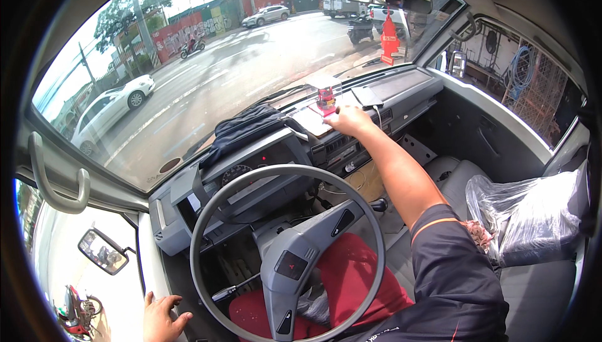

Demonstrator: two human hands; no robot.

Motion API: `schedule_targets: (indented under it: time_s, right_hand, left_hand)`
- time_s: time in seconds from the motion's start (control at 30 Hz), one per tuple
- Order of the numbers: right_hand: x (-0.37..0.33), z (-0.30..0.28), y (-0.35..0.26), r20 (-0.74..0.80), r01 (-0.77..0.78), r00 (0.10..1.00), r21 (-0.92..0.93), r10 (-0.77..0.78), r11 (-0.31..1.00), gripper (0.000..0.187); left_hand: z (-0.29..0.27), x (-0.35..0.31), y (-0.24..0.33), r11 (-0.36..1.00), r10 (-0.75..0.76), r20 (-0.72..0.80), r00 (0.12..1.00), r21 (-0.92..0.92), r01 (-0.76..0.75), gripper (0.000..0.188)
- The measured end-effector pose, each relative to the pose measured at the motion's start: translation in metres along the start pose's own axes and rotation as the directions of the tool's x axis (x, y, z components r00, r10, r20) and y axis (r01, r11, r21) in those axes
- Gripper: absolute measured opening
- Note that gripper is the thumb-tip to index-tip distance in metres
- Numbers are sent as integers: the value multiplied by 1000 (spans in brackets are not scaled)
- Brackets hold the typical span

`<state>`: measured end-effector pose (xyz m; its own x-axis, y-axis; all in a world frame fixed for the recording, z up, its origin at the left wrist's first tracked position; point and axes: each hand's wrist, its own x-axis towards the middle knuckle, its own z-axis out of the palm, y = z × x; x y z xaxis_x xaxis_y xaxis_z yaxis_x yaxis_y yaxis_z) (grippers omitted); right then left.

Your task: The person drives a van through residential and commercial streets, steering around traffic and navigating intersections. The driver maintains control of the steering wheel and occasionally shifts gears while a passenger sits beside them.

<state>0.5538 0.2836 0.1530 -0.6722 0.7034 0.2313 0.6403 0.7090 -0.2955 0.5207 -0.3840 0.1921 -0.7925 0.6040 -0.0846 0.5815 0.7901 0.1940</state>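
My right arm stretches over the dashboard, and my right hand (348,121) is at the near side of a small clear display case (327,85) with a red object inside and a reddish base. Its fingers are curled against the base; their tips are partly hidden. Under the case lies a flat, pale item (311,121). My left hand (164,318) is at the driver's door by the window opening, fingers spread and holding nothing. Neither hand is on the grey steering wheel (195,242).
A dark folded cloth (248,130) lies over the instrument hood. Right of the case sits a dark flat device (367,97) with a white cable. A red tag (389,41) hangs from the mirror. A plastic-wrapped bundle (533,210) rests on the passenger seat. Vehicles stand outside.
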Motion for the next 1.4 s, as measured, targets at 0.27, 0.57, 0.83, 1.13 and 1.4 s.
schedule_targets:
  time_s: [0.27,0.57,0.83,1.13,1.4]
  right_hand:
    - [71,33,-53,379,-51,923,-63,71,997,70]
    - [38,13,-40,409,-246,912,510,19,824,43]
    - [-105,-34,48,208,-207,977,978,-39,31,44]
    - [-276,-52,109,-113,-201,930,640,-350,-741,65]
    - [-301,-34,49,-107,-383,859,515,-500,-767,106]
  left_hand:
    - [3,-3,-10,999,34,-27,999,6,-34,45]
    - [4,-4,-14,999,36,-32,999,-40,-37,44]
    - [3,-6,-10,1000,-13,-2,1000,-13,13,45]
    - [13,-1,-20,992,-20,1,1000,128,19,45]
    - [14,-4,-20,995,-7,-41,999,98,11,43]
